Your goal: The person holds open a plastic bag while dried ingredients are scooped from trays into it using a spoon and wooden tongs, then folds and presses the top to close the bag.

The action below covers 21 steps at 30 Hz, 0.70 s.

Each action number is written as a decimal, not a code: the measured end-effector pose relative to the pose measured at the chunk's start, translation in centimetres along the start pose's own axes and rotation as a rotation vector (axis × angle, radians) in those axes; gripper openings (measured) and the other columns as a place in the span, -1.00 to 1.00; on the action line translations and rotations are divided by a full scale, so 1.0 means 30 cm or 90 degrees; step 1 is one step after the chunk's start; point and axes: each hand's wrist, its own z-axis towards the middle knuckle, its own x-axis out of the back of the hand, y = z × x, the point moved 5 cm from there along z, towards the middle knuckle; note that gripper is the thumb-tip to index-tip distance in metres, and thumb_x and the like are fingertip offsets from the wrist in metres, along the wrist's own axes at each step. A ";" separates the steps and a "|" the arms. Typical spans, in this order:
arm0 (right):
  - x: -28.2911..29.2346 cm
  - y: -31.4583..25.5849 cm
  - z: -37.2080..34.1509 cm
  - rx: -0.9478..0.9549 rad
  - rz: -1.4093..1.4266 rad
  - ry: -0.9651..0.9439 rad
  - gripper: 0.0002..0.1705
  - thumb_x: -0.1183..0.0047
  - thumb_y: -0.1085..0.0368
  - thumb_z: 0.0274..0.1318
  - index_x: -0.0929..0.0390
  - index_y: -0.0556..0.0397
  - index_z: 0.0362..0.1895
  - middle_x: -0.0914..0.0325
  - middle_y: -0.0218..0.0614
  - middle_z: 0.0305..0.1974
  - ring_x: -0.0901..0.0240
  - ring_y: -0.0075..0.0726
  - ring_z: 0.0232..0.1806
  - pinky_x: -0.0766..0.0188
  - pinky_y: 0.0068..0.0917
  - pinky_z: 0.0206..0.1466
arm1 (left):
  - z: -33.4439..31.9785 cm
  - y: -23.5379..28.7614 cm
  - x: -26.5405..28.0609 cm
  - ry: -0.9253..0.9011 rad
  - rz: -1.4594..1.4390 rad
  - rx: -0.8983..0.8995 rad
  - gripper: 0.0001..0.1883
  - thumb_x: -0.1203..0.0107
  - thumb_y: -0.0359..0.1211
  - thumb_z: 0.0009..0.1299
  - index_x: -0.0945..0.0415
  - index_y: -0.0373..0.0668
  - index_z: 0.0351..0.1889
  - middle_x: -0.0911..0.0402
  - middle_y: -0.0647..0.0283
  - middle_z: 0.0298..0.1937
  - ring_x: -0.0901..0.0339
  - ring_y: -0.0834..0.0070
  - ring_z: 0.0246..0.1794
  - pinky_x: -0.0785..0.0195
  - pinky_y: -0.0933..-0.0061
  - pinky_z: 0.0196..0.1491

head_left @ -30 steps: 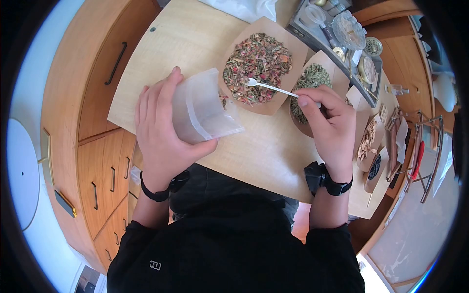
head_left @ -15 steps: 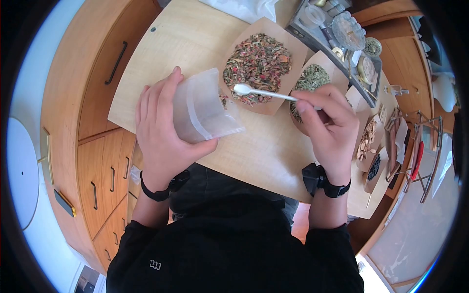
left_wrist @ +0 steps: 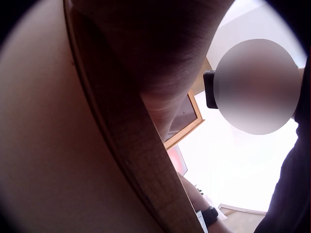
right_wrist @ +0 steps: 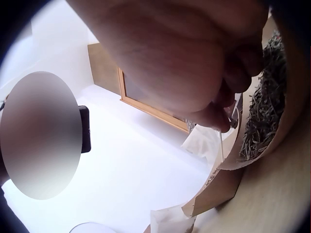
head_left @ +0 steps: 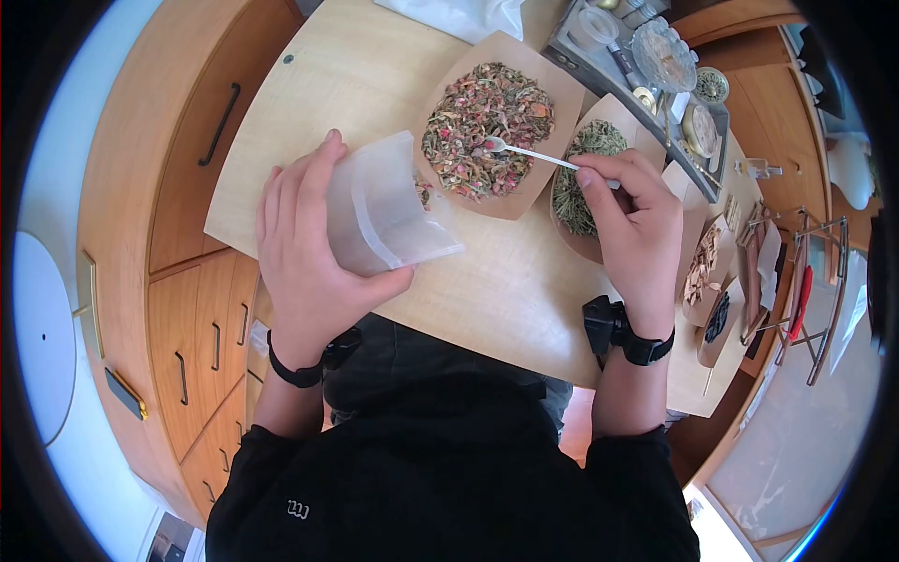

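Note:
In the head view my left hand (head_left: 309, 248) holds a translucent pouch (head_left: 389, 211), thumb on the near side and fingers behind the far edge. Its mouth faces right, and some dried bits show there. With thumb and forefinger my right hand (head_left: 641, 225) pinches a thin white spoon (head_left: 538, 155). The spoon's small bowl lies over a heap of mixed dried petals and leaves (head_left: 492, 103), with a pinkish bit on it. This heap fills a brown paper tray (head_left: 566, 84). Below the right hand's fingers is a second tray of dried green herbs (head_left: 573, 201).
A grey tray (head_left: 698, 169) with jars and a glass dish stands at the back right. Further right are paper trays of wood chips (head_left: 704, 258) and dark pieces (head_left: 718, 317), beside a small rack (head_left: 815, 281). A white plastic bag (head_left: 459, 14) lies at the back.
The spoon's bowl came out of the petal heap toward the pouch, then went back over the heap, now tilted down with a bit on it. The left hand and pouch have barely moved.

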 end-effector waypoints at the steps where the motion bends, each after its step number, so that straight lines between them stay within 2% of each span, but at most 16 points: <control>1: -0.001 0.011 0.002 0.006 0.019 0.006 -0.82 -0.33 0.40 0.51 -0.85 0.19 0.06 -0.65 -0.33 -0.22 -0.52 -0.54 -0.30 -0.44 -0.52 -0.17 | 0.000 0.000 0.000 0.000 0.000 0.001 0.27 -0.65 -0.09 -0.11 -0.37 -0.07 0.70 -0.63 0.09 0.40 -0.54 -0.07 0.42 -0.21 -0.33 0.64; 8: 0.005 0.041 -0.007 -0.037 0.115 0.003 -0.85 -0.35 0.39 0.50 -0.87 0.13 0.04 -0.62 -0.46 -0.23 -0.41 -0.66 -0.33 -0.29 -0.57 -0.26 | 0.003 0.000 0.005 0.004 -0.006 -0.006 0.26 -0.65 -0.09 -0.11 -0.39 -0.08 0.69 -0.63 0.08 0.38 -0.55 -0.07 0.40 -0.23 -0.30 0.63; 10: -0.022 -0.011 -0.035 -0.021 0.129 -0.016 -0.85 -0.36 0.40 0.48 -0.88 0.11 0.04 -0.62 -0.45 -0.24 -0.40 -0.64 -0.34 -0.28 -0.56 -0.27 | 0.002 0.000 0.004 -0.006 0.008 0.000 0.23 -0.56 -0.19 -0.11 -0.36 -0.20 0.68 -0.66 0.11 0.43 -0.57 -0.08 0.42 -0.18 -0.22 0.66; 11: -0.035 -0.041 -0.045 -0.004 0.142 -0.033 -0.84 -0.37 0.41 0.46 -0.89 0.09 0.03 -0.62 -0.45 -0.24 -0.40 -0.63 -0.35 -0.27 -0.55 -0.28 | 0.002 0.000 0.002 -0.006 0.008 0.000 0.23 -0.56 -0.19 -0.11 -0.36 -0.20 0.68 -0.66 0.11 0.43 -0.57 -0.08 0.42 -0.18 -0.22 0.66; 12: -0.040 -0.079 -0.048 0.080 0.075 -0.063 -0.83 -0.39 0.43 0.42 -0.90 0.07 0.03 -0.63 -0.41 -0.24 -0.43 -0.56 -0.34 -0.32 -0.53 -0.27 | 0.003 0.003 0.002 0.003 0.003 -0.005 0.25 -0.61 -0.13 -0.11 -0.37 -0.14 0.69 -0.65 0.10 0.40 -0.57 -0.07 0.41 -0.21 -0.26 0.64; 13: -0.037 -0.076 -0.048 0.079 0.074 -0.062 -0.83 -0.39 0.43 0.42 -0.90 0.07 0.03 -0.63 -0.41 -0.24 -0.43 -0.56 -0.34 -0.32 -0.53 -0.27 | 0.004 0.005 0.002 0.011 -0.002 -0.011 0.26 -0.65 -0.08 -0.11 -0.38 -0.07 0.70 -0.65 0.09 0.37 -0.56 -0.06 0.40 -0.23 -0.31 0.62; 15: -0.004 -0.070 -0.043 0.091 0.028 0.029 -0.82 -0.39 0.44 0.40 -0.91 0.07 0.03 -0.66 -0.35 -0.23 -0.50 -0.50 -0.31 -0.39 -0.50 -0.23 | 0.004 0.005 0.001 0.010 -0.004 -0.009 0.26 -0.65 -0.08 -0.11 -0.38 -0.08 0.69 -0.65 0.10 0.37 -0.56 -0.06 0.40 -0.23 -0.31 0.62; 21: 0.024 -0.011 -0.007 0.032 -0.024 0.026 -0.83 -0.37 0.44 0.43 -0.89 0.15 0.03 -0.70 -0.29 -0.19 -0.61 -0.48 -0.27 -0.50 -0.48 -0.15 | 0.002 0.003 0.002 0.011 0.000 -0.009 0.26 -0.66 -0.08 -0.11 -0.38 -0.07 0.69 -0.65 0.10 0.38 -0.55 -0.06 0.41 -0.22 -0.32 0.63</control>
